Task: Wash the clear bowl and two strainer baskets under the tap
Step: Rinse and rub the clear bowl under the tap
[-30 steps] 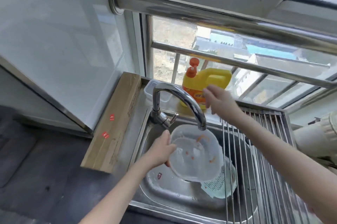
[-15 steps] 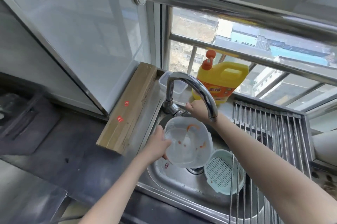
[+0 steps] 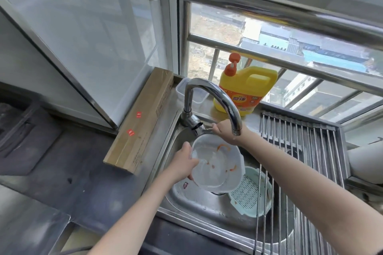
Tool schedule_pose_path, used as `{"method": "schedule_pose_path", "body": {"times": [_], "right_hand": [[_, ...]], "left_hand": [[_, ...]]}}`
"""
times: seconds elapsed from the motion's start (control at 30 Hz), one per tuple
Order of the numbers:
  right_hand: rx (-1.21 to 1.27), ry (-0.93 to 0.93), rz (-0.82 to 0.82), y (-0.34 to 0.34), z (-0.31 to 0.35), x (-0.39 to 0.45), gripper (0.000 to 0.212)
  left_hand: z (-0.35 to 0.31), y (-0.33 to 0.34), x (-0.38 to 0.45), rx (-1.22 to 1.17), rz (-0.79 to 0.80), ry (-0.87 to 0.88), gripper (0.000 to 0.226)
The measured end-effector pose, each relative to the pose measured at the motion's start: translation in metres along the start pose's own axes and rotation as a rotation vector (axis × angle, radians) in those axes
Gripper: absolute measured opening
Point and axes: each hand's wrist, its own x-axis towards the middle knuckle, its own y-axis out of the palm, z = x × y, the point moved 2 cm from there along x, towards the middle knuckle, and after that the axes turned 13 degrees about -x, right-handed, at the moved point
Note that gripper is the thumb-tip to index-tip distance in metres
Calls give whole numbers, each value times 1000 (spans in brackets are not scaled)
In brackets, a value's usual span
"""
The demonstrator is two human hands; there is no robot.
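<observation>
At left, a cardboard box lies on the counter; my left hand grips the rim of the bowl, orange scraps inside, over the sink under the tap. My right hand pinches the lever, having come down from the yellow bottle. No water is visible, washing barely begun; one strainer waits at right.

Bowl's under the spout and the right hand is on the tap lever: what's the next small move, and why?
Probably lift or turn the tap lever with the right hand to start the water. No stream shows at the spout, and the clear bowl, gripped at its rim by the left hand, carries orange food scraps.
</observation>
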Motion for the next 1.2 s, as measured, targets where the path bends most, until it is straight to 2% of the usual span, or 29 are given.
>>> {"method": "schedule_pose_path", "body": {"times": [0.2,0.33,0.43,0.47,0.53,0.57,0.6,0.67,0.73,0.8,0.9,0.93,1.0,1.03,1.07,1.13,1.2], "right_hand": [[50,51,-8,-10,8,-5,52],[-44,24,44,-11,9,-7,55],[130,73,5,-21,9,-21,49],[257,89,48,-24,10,-31,47],[514,96,286,-29,12,-51,34],[565,74,367,-29,15,-61,24],[540,71,359,-29,14,-66,21],[389,77,177,-29,13,-70,28],[452,104,31,-26,15,-71,37],[517,143,-25,-21,15,-72,40],[516,157,50,-7,8,-73,44],[440,160,25,-2,5,-74,43],[243,225,-94,15,1,-77,40],[194,227,-92,26,3,-79,44],[161,171,-29,38,9,-81,51],[75,-57,138,54,19,-86,62],[-57,-168,112,59,12,-86,68]], "left_hand": [[1,0,5,-38,-2,-24,24],[0,-2,7,-25,19,-34,27],[0,2,9,-70,34,-32,23],[2,4,10,-102,46,-34,20],[5,10,11,-167,81,-55,14],[6,14,11,-195,102,-69,13],[8,18,12,-227,122,-80,13],[8,26,13,-291,155,-99,16],[6,31,14,-333,167,-97,13],[3,32,15,-339,173,-86,13],[-4,30,15,-297,156,-64,34],[-7,29,16,-285,141,-47,36],[-13,30,18,-292,97,7,23],[-17,31,18,-290,61,38,13],[-21,32,18,-271,16,83,13],[-24,34,16,-215,-51,168,30],[-23,38,12,-171,-51,198,33]]}}
